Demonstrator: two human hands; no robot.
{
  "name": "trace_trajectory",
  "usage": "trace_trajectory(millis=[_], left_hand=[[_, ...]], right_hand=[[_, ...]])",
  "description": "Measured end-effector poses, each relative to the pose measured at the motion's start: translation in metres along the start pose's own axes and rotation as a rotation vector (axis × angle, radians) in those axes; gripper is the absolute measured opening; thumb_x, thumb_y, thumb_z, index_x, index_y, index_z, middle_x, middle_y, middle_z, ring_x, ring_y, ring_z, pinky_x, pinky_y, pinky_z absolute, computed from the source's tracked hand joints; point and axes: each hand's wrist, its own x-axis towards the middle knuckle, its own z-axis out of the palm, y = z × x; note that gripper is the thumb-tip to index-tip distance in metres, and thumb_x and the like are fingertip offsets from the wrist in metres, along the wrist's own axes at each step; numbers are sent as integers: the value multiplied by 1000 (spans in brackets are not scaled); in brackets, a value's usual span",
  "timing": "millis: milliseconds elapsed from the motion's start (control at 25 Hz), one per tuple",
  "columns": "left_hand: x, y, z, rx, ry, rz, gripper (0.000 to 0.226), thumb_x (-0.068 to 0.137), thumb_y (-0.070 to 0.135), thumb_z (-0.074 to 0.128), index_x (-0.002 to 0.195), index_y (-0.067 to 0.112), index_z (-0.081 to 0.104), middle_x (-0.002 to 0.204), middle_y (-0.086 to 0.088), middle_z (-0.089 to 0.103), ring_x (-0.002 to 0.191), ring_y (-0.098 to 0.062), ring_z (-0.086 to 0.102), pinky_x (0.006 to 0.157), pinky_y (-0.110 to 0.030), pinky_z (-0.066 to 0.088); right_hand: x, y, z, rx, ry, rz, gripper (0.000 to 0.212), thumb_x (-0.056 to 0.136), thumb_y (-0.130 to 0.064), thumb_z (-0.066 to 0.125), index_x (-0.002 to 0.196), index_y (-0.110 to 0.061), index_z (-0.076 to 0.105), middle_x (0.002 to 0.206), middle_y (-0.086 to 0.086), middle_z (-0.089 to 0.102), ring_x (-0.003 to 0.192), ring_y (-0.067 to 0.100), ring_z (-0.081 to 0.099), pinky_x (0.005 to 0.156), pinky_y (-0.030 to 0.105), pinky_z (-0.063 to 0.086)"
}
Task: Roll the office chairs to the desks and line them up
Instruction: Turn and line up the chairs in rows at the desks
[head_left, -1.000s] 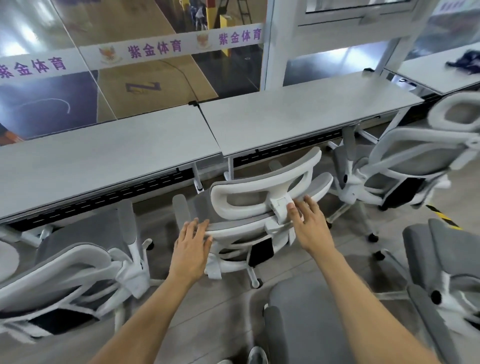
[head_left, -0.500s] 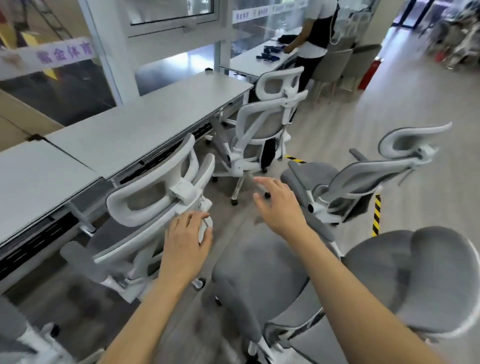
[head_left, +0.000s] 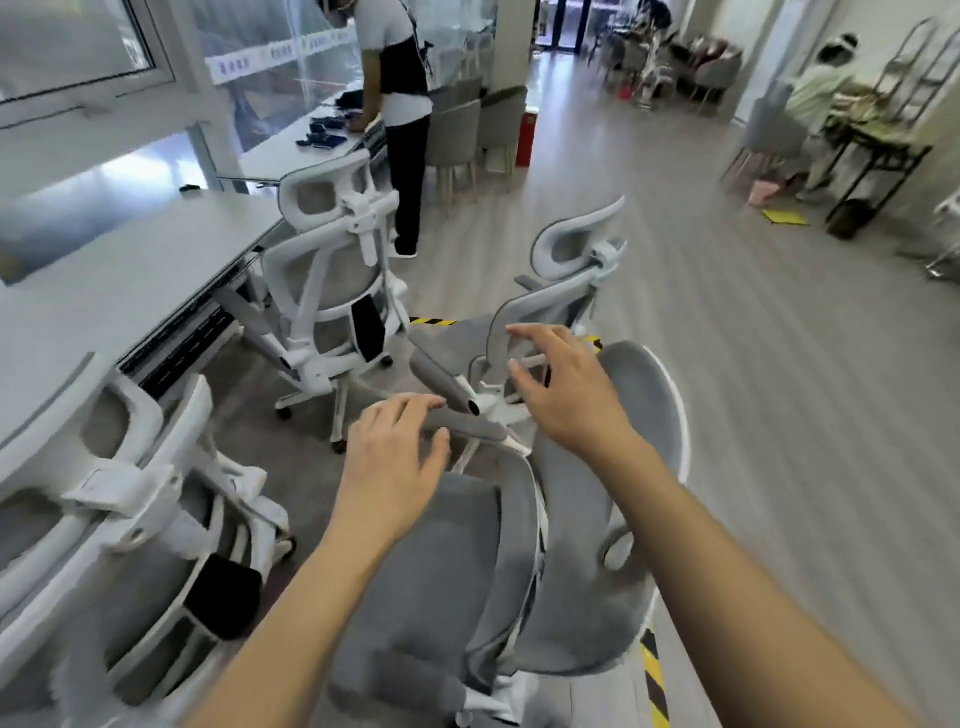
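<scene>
1. An office worker reaches both bare arms over a loose grey mesh office chair (head_left: 431, 582) that stands out on the floor, not yet at the desk (head_left: 130, 275); it sits directly below and ahead of the hands, seat towards the desk side, tall backrest (head_left: 644, 415) to the wearer's right.
2. The left hand (head_left: 395, 462) lies on the near end of the chair's padded armrest (head_left: 475, 430), fingers across the top and thumb at its lower edge; motion blur hides whether the grip has closed.
3. The right hand (head_left: 566, 395) hangs in the air with fingers spread apart, holding nothing; it is the nearer hand to the backrest rim, just to its right.
4. The desk runs along the left, so the chair's way in appears to lie leftward, across the armrest's long axis, which points away from the wearer.
5. Two white-framed chairs are tucked in already, one further along (head_left: 332, 280) and one at near left (head_left: 119, 499); the bare floor between them looks the likely slot.
6. A second loose chair (head_left: 545, 312) stands just beyond, close enough to snag; a person (head_left: 400, 78) bends over the far desk.
</scene>
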Motion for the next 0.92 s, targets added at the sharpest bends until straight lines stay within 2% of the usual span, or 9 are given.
trace_trajectory(millis=[200,400,520,640,920], left_hand=[[57,81,74,18,-33,61,38,89,41,45,120,25,60,117,5,61,110,-21,54,94,-36,41],[121,187,156,-6,-45,62,34,91,39,47,120,26,60,116,6,60,107,-21,54,94,-36,41],[165,248,203,-3,-75,94,37,91,44,43,120,27,60,118,7,60,108,-21,53,95,-37,41],[208,291,246,50,-123,136,31,92,38,49,120,27,59,119,6,59,112,-22,51,95,-36,39],[321,337,344,139,-215,138,35,97,38,49,131,28,52,133,3,53,123,-23,45,106,-43,37]], right_hand=[[23,104,-60,5,64,10,39,95,-32,59,135,-29,59,129,-3,59,118,20,54,105,36,42],[44,220,-133,52,30,36,38,98,-32,58,136,-30,58,127,-6,58,121,12,48,101,27,38],[61,289,-172,37,34,67,37,97,-33,59,134,-32,58,129,-8,58,122,17,50,103,33,42],[82,346,-202,29,40,101,38,98,-34,57,136,-32,56,133,-7,56,125,15,50,105,39,44],[166,478,-229,31,19,157,38,99,-38,55,136,-36,54,135,-9,56,126,17,50,108,43,43]])
